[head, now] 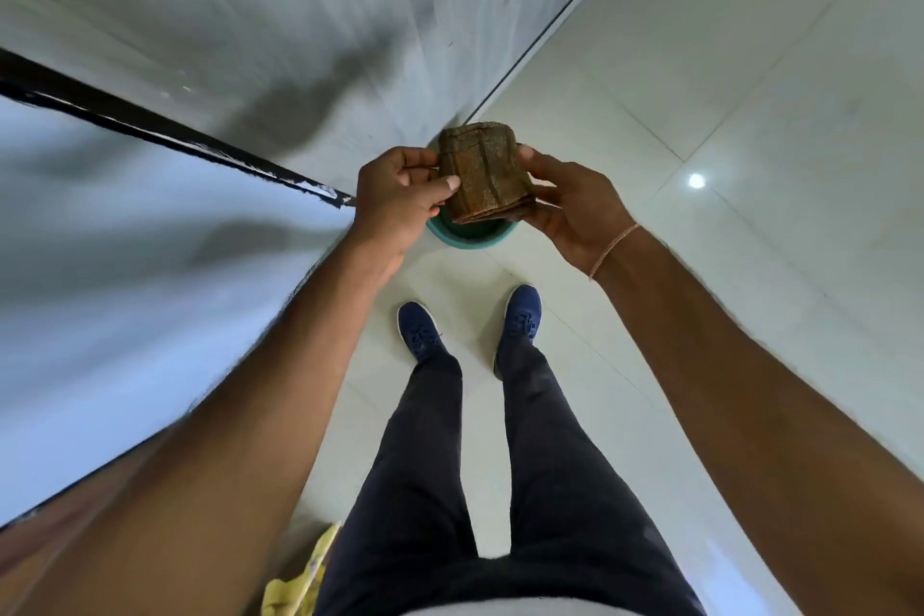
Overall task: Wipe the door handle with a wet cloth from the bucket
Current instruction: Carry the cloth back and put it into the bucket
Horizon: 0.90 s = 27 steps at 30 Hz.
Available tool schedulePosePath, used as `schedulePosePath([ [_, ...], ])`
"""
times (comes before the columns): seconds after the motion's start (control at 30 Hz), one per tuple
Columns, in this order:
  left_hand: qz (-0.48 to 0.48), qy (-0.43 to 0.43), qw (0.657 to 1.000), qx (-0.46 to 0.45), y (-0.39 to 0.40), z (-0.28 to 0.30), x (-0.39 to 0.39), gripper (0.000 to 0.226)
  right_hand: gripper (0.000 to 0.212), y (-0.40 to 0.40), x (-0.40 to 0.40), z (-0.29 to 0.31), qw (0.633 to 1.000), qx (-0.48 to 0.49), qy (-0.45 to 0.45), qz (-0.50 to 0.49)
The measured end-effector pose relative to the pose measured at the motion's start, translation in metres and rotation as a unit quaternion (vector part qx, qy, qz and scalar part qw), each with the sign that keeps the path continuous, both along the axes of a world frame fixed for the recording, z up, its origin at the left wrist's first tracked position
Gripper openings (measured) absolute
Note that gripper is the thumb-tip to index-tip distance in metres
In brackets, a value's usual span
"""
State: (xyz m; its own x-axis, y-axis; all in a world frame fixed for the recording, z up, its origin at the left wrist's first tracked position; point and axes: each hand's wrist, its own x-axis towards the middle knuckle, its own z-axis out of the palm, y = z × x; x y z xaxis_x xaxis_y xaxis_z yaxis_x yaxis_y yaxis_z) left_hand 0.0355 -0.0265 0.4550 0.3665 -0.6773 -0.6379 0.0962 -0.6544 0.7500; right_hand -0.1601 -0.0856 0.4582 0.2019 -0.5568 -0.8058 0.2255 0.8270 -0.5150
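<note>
Hands meet in front of the person's chest, both closed around a folded brown cloth with a rough, pebbly weave (482, 178). The left hand (400, 200) has its grip on the cloth's left edge, thumb pressed across the top face and fingers curled beneath. The right hand (575, 210) cups the right side, fingers wrapped under the folds (the fingertips themselves are hidden behind the fabric); a thin pale thread band (614, 249) circles that wrist. Directly below the cloth, on the glossy pale tiled floor (725, 140), stands a round teal plastic bucket (470, 235), most of it covered from view by the cloth and hands, so only its near rim shows. The person's navy blue shoes (522, 315) stand just behind the bucket, under dark trousers (425, 465). A blurred grey glass panel with a black frame strip (150, 125) runs along the left. Something crumpled and yellow (300, 585) lies at the bottom edge, too cut off to identify.
</note>
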Motion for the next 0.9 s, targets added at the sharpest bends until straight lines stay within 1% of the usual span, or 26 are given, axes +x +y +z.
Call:
schedulePosePath([
  [0.07,0.002,-0.017,1.0,0.001,-0.004,-0.029,0.0,0.035,0.04,-0.012,0.005,-0.033,0.998,0.023,0.003,0.063],
  [0.1,0.003,-0.021,1.0,0.004,-0.006,-0.047,0.0,0.035,0.041,-0.018,0.008,-0.052,0.996,0.037,0.015,0.085],
  [0.17,0.005,-0.022,1.0,0.01,-0.007,-0.09,0.003,0.033,0.031,-0.03,0.013,-0.097,0.99,0.066,0.055,0.112],
  [0.2,0.004,-0.022,1.0,0.016,-0.007,-0.11,0.006,0.031,0.031,-0.034,0.015,-0.118,0.986,0.073,0.084,0.127],
  [0.23,0.001,-0.026,0.999,0.023,-0.005,-0.136,0.009,0.028,0.037,-0.038,0.019,-0.145,0.977,0.061,0.134,0.157],
  [0.27,-0.004,-0.035,0.999,0.029,-0.004,-0.163,0.011,0.023,0.044,-0.04,0.022,-0.171,0.958,0.033,0.201,0.2],
  [0.3,-0.007,-0.048,0.998,0.037,-0.001,-0.19,0.013,0.02,0.05,-0.042,0.025,-0.198,0.927,-0.01,0.278,0.25],
  [0.37,-0.017,-0.083,0.995,0.054,0.004,-0.236,0.015,0.015,0.052,-0.041,0.032,-0.236,0.85,-0.099,0.399,0.331],
  [0.4,-0.04,-0.115,0.991,0.061,0.007,-0.259,0.016,0.015,0.051,-0.04,0.036,-0.255,0.815,-0.137,0.434,0.358],
  [0.47,-0.118,-0.212,0.968,0.064,0.013,-0.298,0.017,0.037,0.048,-0.041,0.045,-0.295,0.754,-0.204,0.478,0.402],
  [0.53,-0.189,-0.273,0.942,0.055,0.017,-0.328,0.016,0.054,0.044,-0.044,0.051,-0.337,0.708,-0.239,0.5,0.438],
  [0.6,-0.245,-0.303,0.92,0.041,0.022,-0.358,0.014,0.064,0.041,-0.047,0.057,-0.382,0.681,-0.255,0.502,0.467],
  [0.67,-0.28,-0.317,0.906,0.035,0.027,-0.385,0.013,0.071,0.043,-0.049,0.065,-0.425,0.679,-0.259,0.489,0.483],
  [0.73,-0.292,-0.321,0.9,0.031,0.032,-0.407,0.011,0.075,0.051,-0.052,0.073,-0.461,0.686,-0.254,0.477,0.488],
  [0.8,-0.296,-0.327,0.897,0.027,0.035,-0.425,0.011,0.077,0.056,-0.057,0.082,-0.5,0.684,-0.247,0.478,0.493],
  [0.9,-0.305,-0.348,0.887,0.018,0.044,-0.445,0.012,0.077,0.041,-0.065,0.097,-0.547,0.659,-0.239,0.48,0.527],
])
